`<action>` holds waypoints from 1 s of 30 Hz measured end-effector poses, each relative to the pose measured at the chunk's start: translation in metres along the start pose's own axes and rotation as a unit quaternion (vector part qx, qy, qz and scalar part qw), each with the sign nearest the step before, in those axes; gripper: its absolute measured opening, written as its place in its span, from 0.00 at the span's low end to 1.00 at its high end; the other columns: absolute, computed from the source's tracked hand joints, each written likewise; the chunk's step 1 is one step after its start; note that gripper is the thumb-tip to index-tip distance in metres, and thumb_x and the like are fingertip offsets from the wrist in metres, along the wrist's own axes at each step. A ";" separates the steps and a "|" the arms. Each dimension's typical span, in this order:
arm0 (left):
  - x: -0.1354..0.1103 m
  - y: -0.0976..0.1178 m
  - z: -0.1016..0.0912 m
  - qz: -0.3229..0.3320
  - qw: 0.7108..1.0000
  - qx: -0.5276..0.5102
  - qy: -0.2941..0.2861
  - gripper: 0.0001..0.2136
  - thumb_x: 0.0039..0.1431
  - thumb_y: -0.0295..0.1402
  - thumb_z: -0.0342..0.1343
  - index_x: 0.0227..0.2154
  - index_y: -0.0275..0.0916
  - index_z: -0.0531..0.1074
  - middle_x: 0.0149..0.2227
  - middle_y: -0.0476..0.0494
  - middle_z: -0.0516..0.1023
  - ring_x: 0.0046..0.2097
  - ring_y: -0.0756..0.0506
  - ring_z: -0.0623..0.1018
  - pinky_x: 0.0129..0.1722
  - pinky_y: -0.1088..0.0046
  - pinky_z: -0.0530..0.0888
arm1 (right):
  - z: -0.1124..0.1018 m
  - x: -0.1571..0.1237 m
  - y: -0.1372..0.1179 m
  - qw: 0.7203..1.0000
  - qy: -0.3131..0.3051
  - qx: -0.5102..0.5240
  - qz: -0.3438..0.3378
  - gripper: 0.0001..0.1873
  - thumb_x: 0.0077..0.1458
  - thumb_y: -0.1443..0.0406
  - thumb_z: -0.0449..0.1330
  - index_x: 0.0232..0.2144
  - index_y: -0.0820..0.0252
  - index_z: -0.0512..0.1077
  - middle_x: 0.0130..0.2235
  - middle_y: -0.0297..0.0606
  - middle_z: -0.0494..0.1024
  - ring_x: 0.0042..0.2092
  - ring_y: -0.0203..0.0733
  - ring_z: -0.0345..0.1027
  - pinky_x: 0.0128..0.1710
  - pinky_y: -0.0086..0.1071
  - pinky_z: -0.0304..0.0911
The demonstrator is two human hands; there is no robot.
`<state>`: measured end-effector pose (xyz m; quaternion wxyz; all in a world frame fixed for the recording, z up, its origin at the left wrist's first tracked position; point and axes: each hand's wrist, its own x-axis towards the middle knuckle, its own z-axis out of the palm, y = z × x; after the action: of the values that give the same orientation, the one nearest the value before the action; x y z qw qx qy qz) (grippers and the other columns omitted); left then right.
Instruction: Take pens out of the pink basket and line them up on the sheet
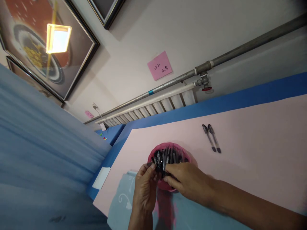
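A round pink basket stands on the pink table surface, full of slim black and clear pen-like pieces. My left hand is at the basket's near left rim. Its thumb and forefinger pinch a small dark piece whose kind I cannot make out. Reaching in from the right, my right hand has its fingers closed among the pieces at the near side of the basket. Its fingertips are partly hidden, and what they grip is unclear. Two slim dark pieces with rounded black ends lie side by side, right of the basket.
A light blue patterned cloth lies at the table's near edge. A white sheet is at the left on the blue border. A blue curtain hangs left. Behind stand a radiator and a pipe with a red valve.
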<state>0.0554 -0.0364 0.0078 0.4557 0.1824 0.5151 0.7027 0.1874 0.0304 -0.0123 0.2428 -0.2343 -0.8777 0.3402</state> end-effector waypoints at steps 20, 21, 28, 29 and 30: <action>-0.004 -0.008 0.000 -0.040 0.998 -0.020 -0.047 0.12 0.43 0.35 0.64 0.31 0.35 0.74 0.35 0.43 0.77 0.36 0.49 0.75 0.36 0.75 0.69 | -0.003 0.003 -0.005 0.996 -0.017 0.074 0.035 0.11 0.54 0.64 0.51 0.22 0.61 0.64 0.23 0.33 0.70 0.25 0.33 0.60 0.24 0.26 0.48; -0.005 -0.008 0.001 -0.052 0.997 -0.019 -0.048 0.13 0.44 0.37 0.63 0.32 0.35 0.74 0.37 0.42 0.77 0.37 0.48 0.75 0.36 0.75 0.69 | -0.003 0.003 -0.005 0.997 -0.017 0.073 0.035 0.11 0.54 0.64 0.51 0.22 0.61 0.64 0.23 0.33 0.70 0.25 0.33 0.61 0.24 0.26 0.48; -0.004 -0.011 0.001 -0.022 0.999 -0.016 -0.024 0.10 0.37 0.32 0.67 0.23 0.34 0.73 0.24 0.49 0.74 0.27 0.54 0.72 0.29 0.79 0.67 | -0.001 0.003 -0.003 0.997 -0.016 0.065 0.032 0.10 0.54 0.64 0.52 0.24 0.61 0.67 0.25 0.35 0.73 0.26 0.35 0.63 0.25 0.26 0.49; -0.004 -0.011 0.001 -0.023 0.999 -0.015 -0.026 0.11 0.37 0.31 0.67 0.24 0.34 0.73 0.26 0.47 0.75 0.29 0.52 0.73 0.30 0.79 0.68 | -0.002 0.003 -0.004 0.997 -0.018 0.065 0.032 0.10 0.54 0.64 0.52 0.24 0.61 0.67 0.25 0.35 0.73 0.27 0.35 0.63 0.25 0.26 0.49; -0.005 -0.011 0.001 -0.028 0.999 -0.015 -0.030 0.11 0.37 0.32 0.67 0.26 0.34 0.74 0.29 0.46 0.77 0.31 0.51 0.74 0.33 0.77 0.68 | -0.003 0.003 -0.004 0.997 -0.019 0.064 0.033 0.10 0.54 0.64 0.52 0.23 0.61 0.67 0.25 0.35 0.72 0.27 0.35 0.63 0.25 0.26 0.49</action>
<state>0.0632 -0.0391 -0.0003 0.4926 0.1821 0.4960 0.6916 0.1857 0.0308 -0.0072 0.2292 -0.2403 -0.8504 0.4081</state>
